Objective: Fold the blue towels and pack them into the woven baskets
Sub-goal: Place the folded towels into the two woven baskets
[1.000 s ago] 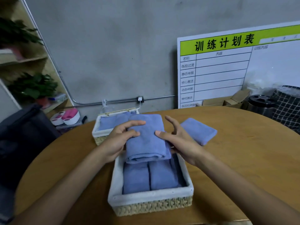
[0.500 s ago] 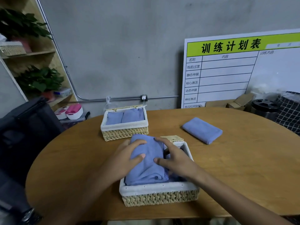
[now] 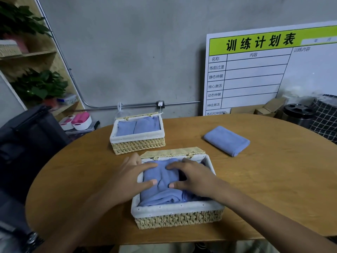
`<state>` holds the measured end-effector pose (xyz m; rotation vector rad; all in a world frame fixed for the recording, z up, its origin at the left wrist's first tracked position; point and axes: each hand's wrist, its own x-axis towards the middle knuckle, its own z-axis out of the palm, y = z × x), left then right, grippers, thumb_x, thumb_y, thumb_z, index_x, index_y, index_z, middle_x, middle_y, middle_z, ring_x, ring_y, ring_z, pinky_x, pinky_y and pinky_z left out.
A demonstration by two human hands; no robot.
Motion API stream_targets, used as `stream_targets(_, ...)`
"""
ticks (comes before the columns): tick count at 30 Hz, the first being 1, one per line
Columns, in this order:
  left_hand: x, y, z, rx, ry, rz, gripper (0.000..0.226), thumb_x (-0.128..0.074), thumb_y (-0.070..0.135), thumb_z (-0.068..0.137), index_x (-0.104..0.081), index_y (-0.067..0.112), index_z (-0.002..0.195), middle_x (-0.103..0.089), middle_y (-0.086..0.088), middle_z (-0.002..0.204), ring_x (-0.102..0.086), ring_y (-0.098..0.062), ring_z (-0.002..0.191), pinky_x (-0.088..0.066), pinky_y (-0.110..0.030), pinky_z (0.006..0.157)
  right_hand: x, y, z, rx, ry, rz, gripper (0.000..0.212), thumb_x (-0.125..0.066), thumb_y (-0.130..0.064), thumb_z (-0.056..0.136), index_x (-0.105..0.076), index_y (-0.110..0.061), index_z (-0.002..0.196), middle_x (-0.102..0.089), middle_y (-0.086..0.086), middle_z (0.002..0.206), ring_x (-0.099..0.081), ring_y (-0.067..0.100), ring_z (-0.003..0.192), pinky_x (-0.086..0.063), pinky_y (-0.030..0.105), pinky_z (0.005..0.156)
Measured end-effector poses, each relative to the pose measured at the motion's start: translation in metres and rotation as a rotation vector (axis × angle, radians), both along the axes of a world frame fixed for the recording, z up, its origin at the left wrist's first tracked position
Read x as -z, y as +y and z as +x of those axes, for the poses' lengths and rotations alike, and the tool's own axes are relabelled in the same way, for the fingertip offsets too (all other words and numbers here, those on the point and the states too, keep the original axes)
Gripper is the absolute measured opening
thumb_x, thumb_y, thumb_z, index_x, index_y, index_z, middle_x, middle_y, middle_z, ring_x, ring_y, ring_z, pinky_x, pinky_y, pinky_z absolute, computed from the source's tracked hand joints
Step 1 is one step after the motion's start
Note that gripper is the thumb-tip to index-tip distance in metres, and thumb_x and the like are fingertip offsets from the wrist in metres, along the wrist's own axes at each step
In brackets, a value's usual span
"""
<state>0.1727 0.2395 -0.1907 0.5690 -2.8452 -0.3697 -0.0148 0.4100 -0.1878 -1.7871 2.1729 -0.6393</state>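
A folded blue towel point(image 3: 162, 181) lies on top inside the near woven basket point(image 3: 178, 219), which has a white liner. My left hand point(image 3: 129, 177) presses on the towel's left side with fingers spread. My right hand point(image 3: 193, 177) presses on its right side, fingers straight. Other blue towels beneath are mostly hidden. The far woven basket point(image 3: 138, 146) holds two folded blue towels point(image 3: 138, 126). A third folded blue towel point(image 3: 227, 140) lies loose on the table to the right.
The round wooden table point(image 3: 273, 189) has bare surface on the right. A white planning board point(image 3: 264, 73) leans on the wall behind, with cardboard boxes point(image 3: 264, 109) and a dark bin point(image 3: 297, 114). A black bag point(image 3: 27, 139) and shelves with plants stand left.
The towel went from held above the near basket down into it. Both hands now press it flat. The camera has pulled back and tilted up.
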Motion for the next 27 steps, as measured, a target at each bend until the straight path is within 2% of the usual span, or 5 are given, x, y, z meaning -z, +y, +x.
stream_targets(6,-0.008,0.016,-0.002,0.235,-0.05,0.047,0.059,-0.044,0.077,0.085,-0.059,0.045,0.133,-0.04,0.032,0.138,-0.034,0.005,0.133,-0.026,-0.025,0.108,-0.002,0.0,-0.005,-0.057,0.093,-0.007,0.064,-0.071,-0.038,0.089,-0.047,-0.021,0.146,-0.031,-0.008,0.107,-0.04,0.008,0.093,-0.032,0.024,0.079)
stream_targets(12,-0.002,0.02,-0.021,0.249,-0.191,-0.135,0.059,-0.039,0.075,0.079,-0.05,0.049,0.131,-0.039,0.027,0.138,-0.033,0.004,0.129,-0.022,-0.026,0.101,0.0,-0.003,-0.001,-0.147,0.079,0.019,0.045,-0.072,-0.036,0.088,-0.059,-0.024,0.13,-0.033,-0.009,0.088,-0.043,0.016,0.084,-0.027,0.028,0.07)
stream_targets(17,-0.005,0.022,-0.022,0.243,-0.188,-0.129,0.062,-0.044,0.076,0.075,-0.052,0.046,0.129,-0.041,0.027,0.136,-0.035,0.003,0.127,-0.026,-0.032,0.103,-0.017,-0.003,-0.009,-0.207,0.006,0.037,0.053,-0.076,-0.05,0.081,-0.065,-0.019,0.123,-0.049,0.003,0.091,-0.04,-0.002,0.083,-0.032,0.012,0.067)
stream_targets(23,-0.011,0.01,-0.012,0.203,-0.206,-0.117,0.082,-0.045,0.087,0.069,-0.048,0.045,0.14,-0.038,0.031,0.142,-0.028,0.008,0.133,-0.015,-0.023,0.108,-0.013,-0.002,-0.004,-0.162,0.125,0.181,0.074,-0.077,-0.048,0.08,-0.048,-0.016,0.139,-0.037,0.001,0.109,-0.042,0.017,0.089,-0.036,0.029,0.078)
stream_targets(27,-0.017,-0.002,-0.001,0.13,-0.342,-0.089,0.111,-0.035,0.102,0.055,-0.03,0.047,0.151,-0.016,0.038,0.148,-0.009,0.017,0.133,-0.003,-0.026,0.116,-0.013,-0.001,0.002,-0.169,0.204,0.225,0.076,-0.076,-0.047,0.082,-0.042,-0.012,0.14,-0.034,0.003,0.114,-0.048,0.024,0.088,-0.044,0.038,0.08)
